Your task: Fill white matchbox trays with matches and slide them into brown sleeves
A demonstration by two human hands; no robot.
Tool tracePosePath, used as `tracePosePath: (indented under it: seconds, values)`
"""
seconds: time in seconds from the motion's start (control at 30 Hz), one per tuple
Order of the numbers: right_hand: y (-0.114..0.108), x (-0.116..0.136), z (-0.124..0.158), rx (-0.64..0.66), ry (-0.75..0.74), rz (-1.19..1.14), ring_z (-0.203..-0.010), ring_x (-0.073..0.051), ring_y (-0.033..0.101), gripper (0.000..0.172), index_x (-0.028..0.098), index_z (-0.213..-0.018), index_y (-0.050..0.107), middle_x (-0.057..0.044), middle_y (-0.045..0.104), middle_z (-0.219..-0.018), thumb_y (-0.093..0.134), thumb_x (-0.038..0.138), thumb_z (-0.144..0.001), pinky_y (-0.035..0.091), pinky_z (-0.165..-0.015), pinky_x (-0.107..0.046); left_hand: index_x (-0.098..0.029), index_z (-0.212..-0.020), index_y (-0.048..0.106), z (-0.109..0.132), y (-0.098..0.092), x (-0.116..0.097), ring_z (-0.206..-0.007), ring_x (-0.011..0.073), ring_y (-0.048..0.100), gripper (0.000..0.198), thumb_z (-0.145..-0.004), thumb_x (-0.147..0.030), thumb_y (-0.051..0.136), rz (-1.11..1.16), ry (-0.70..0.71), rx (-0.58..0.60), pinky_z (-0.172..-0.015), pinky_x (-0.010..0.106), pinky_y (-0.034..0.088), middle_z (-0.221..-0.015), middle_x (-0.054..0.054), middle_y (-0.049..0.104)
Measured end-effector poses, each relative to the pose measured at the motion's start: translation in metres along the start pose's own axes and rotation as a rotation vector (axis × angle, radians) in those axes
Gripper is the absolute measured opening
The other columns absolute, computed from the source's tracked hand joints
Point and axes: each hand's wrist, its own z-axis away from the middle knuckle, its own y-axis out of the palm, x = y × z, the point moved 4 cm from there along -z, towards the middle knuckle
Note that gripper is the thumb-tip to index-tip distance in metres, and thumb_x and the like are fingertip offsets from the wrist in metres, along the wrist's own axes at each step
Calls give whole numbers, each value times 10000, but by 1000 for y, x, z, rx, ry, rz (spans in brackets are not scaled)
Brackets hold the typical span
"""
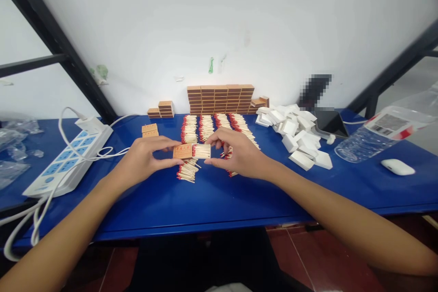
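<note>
My left hand (150,155) pinches the brown printed sleeve of a matchbox (182,151) between thumb and fingers. From the sleeve's right side a white tray filled with matches (201,151) sticks partway out. The thumb and fingers of my right hand (236,153) hold the outer end of that tray. The match heads that show are red and lie at the sleeve's mouth. Behind and below the box, rows of loose matches (206,128) lie on the blue table, partly hidden by my hands. Two brown matchboxes (149,130) lie beyond my left hand.
Stacked matchboxes (221,99) stand against the wall, with a smaller stack (166,109) to their left. White trays (301,134) are heaped on the right, near a phone (330,122), a plastic bottle (366,139) and a white case (398,167). A power strip (70,159) with cables lies left.
</note>
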Motion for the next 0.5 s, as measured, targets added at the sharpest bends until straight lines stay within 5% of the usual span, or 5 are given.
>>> tracePosePath:
  seconds: [0.5]
  values:
    - [3,-3,0,-14,79,-14,-835,-169,623,395,215,-1166,677,-36,699,-1016,881,355,-858,532,-683,-296,-229,-1203,824,2,2,2,-848,205,790,496,-823,-543,875,154,-105,16,-810,284,633,-1030,30,846]
